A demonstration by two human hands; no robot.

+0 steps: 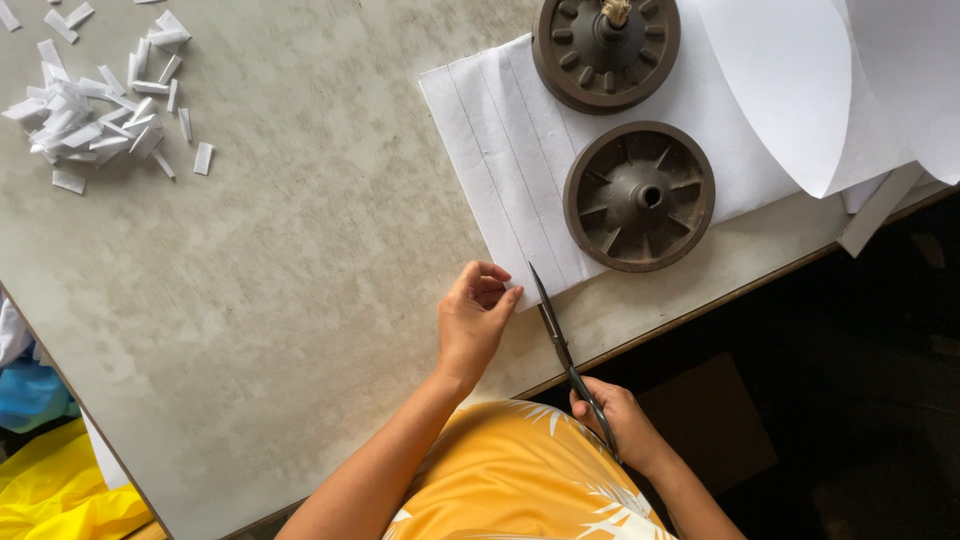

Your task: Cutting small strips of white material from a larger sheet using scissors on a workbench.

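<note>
My left hand (474, 318) pinches the near corner of a white sheet (510, 160) that lies flat on the grey table (280, 290) and is marked with parallel lines. My right hand (612, 418) grips the handles of a pair of dark scissors (556, 335), whose blades point up at the sheet's near edge, just right of my left fingers. Two round brown ribbed weights (640, 196) (606, 48) rest on the sheet and hold it down.
A heap of small white cut strips (100, 110) lies at the table's far left. Large curled white sheets (830, 80) overlap the top right. The table's edge runs diagonally near my body. Yellow and blue cloth (50, 480) lies at the lower left.
</note>
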